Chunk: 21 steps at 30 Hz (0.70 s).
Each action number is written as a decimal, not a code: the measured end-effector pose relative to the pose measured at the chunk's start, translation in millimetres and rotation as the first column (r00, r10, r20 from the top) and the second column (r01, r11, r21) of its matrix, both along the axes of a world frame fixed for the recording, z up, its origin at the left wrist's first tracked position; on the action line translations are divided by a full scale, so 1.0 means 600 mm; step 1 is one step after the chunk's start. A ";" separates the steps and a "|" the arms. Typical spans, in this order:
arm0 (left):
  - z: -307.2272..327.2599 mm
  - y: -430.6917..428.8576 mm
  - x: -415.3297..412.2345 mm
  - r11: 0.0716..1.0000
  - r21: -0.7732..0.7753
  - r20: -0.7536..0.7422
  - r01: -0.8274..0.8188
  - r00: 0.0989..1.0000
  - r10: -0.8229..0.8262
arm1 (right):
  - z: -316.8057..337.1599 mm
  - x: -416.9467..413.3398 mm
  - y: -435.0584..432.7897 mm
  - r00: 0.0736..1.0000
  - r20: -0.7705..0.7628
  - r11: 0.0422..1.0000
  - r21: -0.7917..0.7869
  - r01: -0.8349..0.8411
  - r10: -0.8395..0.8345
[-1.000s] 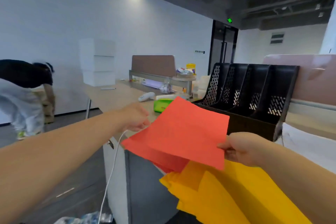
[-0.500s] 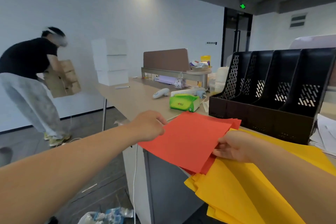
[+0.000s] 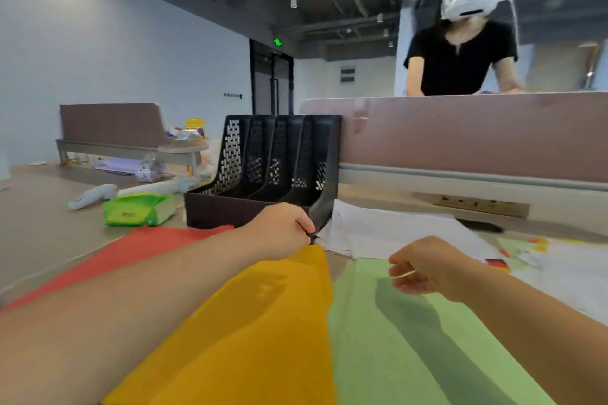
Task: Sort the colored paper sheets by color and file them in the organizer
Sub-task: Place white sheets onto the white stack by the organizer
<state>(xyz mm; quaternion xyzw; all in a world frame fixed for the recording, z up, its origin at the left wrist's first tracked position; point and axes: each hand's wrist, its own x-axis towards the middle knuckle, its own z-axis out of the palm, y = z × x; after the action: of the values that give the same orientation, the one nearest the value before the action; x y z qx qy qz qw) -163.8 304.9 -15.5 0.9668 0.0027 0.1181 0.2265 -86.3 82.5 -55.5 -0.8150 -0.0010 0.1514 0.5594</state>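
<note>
Our left hand (image 3: 279, 232) is at the far corner of the yellow sheet (image 3: 263, 322), fingers curled and seemingly pinching that corner, just beside the front corner of the black file organizer (image 3: 223, 210). Our right hand (image 3: 424, 268) hovers over the green sheet (image 3: 411, 355) — fingers loosely curled, nothing in them that we can see. Red sheets (image 3: 148, 246) lie to the left on the surface (image 3: 42, 233), and the yellow's right edge meets the green. From here the organizer's slots look unfilled. To do this step well, we judge it best to gather the yellow by one edge, square it, and press the green flat with the right hand — so only one colour lifts toward a slot.
</note>
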 end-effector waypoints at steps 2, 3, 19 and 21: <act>-0.014 -0.092 0.052 0.992 0.045 0.003 0.117 0.993 -0.117 | -0.008 0.008 -0.102 0.987 0.031 0.987 -0.008 0.160 -0.159; -0.023 -0.139 0.076 0.983 0.065 0.007 0.172 0.985 -0.173 | -0.012 0.012 -0.153 0.967 0.054 0.968 -0.016 0.251 -0.249; -0.175 -0.620 0.249 0.819 0.192 -0.248 0.541 0.834 -0.493 | -0.121 0.028 -0.645 0.741 0.352 0.258 -0.780 0.570 -0.572; -0.183 -0.620 0.256 0.845 0.080 -0.219 0.528 0.837 -0.502 | -0.128 0.029 -0.656 0.819 0.373 0.358 -0.763 0.538 -0.436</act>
<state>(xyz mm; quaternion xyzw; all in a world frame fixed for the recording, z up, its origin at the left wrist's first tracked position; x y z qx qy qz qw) -9.9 -66.9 -125.1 0.9517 -0.2444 -0.0401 0.1816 -69.2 -311.3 -132.1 -0.9486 0.2842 -0.0839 0.1114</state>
